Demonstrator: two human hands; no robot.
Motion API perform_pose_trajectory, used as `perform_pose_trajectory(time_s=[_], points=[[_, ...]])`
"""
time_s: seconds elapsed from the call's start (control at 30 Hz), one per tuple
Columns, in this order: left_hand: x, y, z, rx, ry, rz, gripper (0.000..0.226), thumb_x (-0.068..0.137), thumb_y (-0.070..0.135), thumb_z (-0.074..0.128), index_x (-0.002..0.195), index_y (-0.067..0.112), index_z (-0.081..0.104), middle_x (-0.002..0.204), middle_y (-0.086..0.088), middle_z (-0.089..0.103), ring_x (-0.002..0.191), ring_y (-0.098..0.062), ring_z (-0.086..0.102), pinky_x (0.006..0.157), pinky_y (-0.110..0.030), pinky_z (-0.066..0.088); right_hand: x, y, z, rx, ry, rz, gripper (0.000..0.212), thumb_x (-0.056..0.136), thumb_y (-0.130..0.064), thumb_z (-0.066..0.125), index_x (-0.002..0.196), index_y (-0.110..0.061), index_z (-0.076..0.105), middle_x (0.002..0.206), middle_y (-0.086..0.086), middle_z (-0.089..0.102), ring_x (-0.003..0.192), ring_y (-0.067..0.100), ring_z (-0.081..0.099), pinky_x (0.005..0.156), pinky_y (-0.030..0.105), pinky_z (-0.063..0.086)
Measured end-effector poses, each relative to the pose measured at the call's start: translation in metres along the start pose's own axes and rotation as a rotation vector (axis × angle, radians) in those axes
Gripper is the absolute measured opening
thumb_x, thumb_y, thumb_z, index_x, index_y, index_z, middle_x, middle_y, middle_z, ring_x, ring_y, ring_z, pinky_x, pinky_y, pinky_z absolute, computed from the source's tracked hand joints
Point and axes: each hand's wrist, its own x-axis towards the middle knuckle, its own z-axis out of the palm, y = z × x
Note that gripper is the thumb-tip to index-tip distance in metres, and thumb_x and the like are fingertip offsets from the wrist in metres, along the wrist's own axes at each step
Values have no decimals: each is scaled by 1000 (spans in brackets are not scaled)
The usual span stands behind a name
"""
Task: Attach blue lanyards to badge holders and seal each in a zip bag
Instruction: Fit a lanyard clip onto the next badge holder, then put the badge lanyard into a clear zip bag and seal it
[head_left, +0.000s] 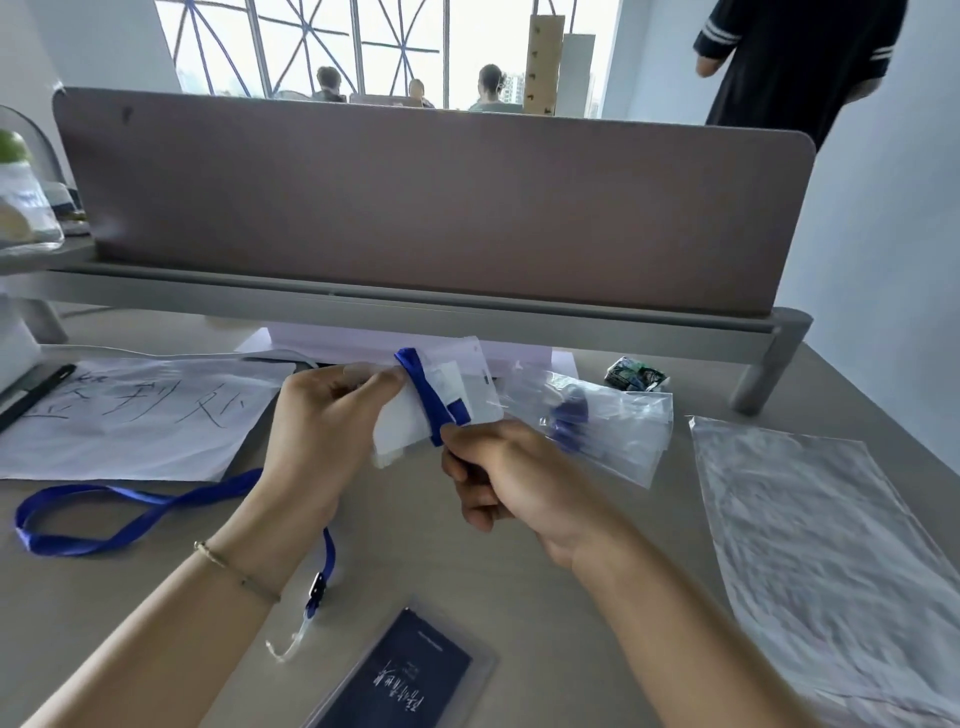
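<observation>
Above the desk I hold a clear badge holder (467, 384) with a white card inside and a blue lanyard strap (428, 397) wound across it. My left hand (322, 431) grips its left edge, thumb on the strap. My right hand (498, 478) pinches the strap's lower end under the holder. A second blue lanyard (124, 512) lies looped on the desk at the left, its metal clip (317, 590) and clear strap near my left wrist. A badge holder with a dark blue card (410, 675) lies at the front.
Sealed zip bags holding blue lanyards (608, 421) lie at the right of my hands. A pile of empty zip bags (821, 535) covers the right side. A handwritten paper sheet (130, 415) and pen (31, 395) lie left. A desk divider (415, 208) stands behind. A person stands at back right.
</observation>
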Motion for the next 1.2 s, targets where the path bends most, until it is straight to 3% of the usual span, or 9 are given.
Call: perform_pose_trajectory(time_s=[0.1,0.2,0.3,0.4,0.67,0.77,0.97,1.1,1.2], points=[[-3,3,3,-115,-1,-38,18,89,21,71,75,12,77,70,-14,64,65,-22,54,60,-34,45,4,5,-1,-4,23,22,40,103,-23,48,65,-13,46,53,0,29,48,17,28,48,27,31],[-7,5,7,-210,-10,-89,24,89,22,71,68,30,79,77,-3,74,75,-20,66,67,-37,56,5,9,-7,-37,17,29,42,105,-29,49,66,-12,54,53,0,34,47,15,33,49,24,36],[-4,4,6,-286,-35,-164,19,90,21,70,74,24,79,83,-4,74,84,-24,68,74,-43,59,7,10,-16,-109,58,7,46,101,-41,53,66,-13,61,48,-3,40,47,15,42,52,22,42],[-1,3,5,-360,-57,-203,13,91,17,69,81,18,77,76,0,73,77,-20,69,67,-38,60,12,13,-22,-201,188,-61,47,92,-49,64,58,-17,63,45,-4,44,46,16,48,59,28,45],[-8,-3,14,-313,-83,-128,21,94,11,63,80,19,77,76,-1,74,72,-18,70,57,-30,56,13,13,-22,75,208,-72,19,96,-14,61,82,-8,74,73,8,74,68,18,70,70,30,56],[-14,-6,18,-201,-46,-31,21,94,9,63,83,20,76,71,5,72,62,-10,67,51,-24,54,15,15,-20,68,269,-100,20,96,-16,63,82,-5,74,79,12,77,70,17,71,72,31,57],[-11,-14,14,133,-109,77,15,95,27,62,84,25,73,70,7,71,53,-11,65,49,-27,49,15,13,-23,49,373,-184,28,96,-15,63,70,-6,69,67,9,70,60,16,64,62,26,51],[-18,-16,18,329,-146,162,36,98,41,49,73,18,62,62,2,64,58,-20,59,54,-37,46,13,4,-30,-111,473,-272,36,92,-25,61,64,-3,62,62,13,67,61,23,61,65,41,52],[-33,-14,21,461,-166,216,49,94,53,32,70,14,51,58,-2,58,62,-28,57,57,-36,46,2,-1,-37,-154,543,-290,42,79,-39,58,67,1,54,59,16,56,58,22,52,62,37,42]])
